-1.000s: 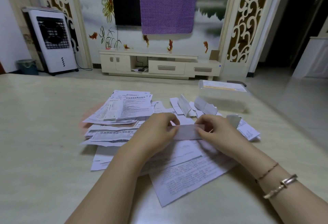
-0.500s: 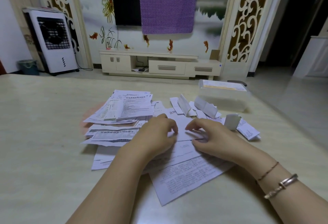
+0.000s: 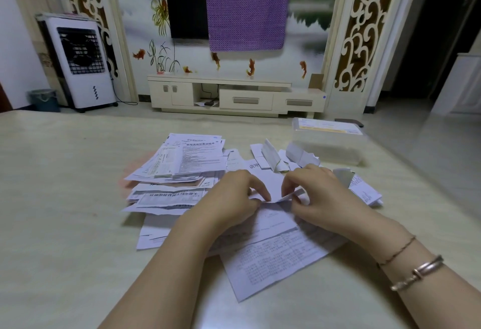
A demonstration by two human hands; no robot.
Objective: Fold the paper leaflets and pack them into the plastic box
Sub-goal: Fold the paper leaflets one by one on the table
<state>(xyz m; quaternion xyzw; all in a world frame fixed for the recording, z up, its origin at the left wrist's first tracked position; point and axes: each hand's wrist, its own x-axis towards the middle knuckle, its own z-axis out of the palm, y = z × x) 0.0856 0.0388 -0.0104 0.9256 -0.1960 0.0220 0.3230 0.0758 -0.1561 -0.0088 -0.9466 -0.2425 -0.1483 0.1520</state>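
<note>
Both sets of fingers curled and pinching one small folded leaflet (image 3: pixel 287 196) low over the tabletop (image 3: pixel 65 211): left hand (image 3: pixel 234 196) on its left end, right hand (image 3: pixel 320 193) on its right end. Directly beneath the fingers, a large printed sheet (image 3: pixel 273 258) lying flat. Left of the fingers, a loose stack of unfolded leaflets (image 3: pixel 187 162). Just beyond the fingers, several folded leaflets (image 3: pixel 283 157) on the tabletop. Farther off, beyond and right of the right fingers, the clear plastic box (image 3: pixel 329 143), lid on.
</note>
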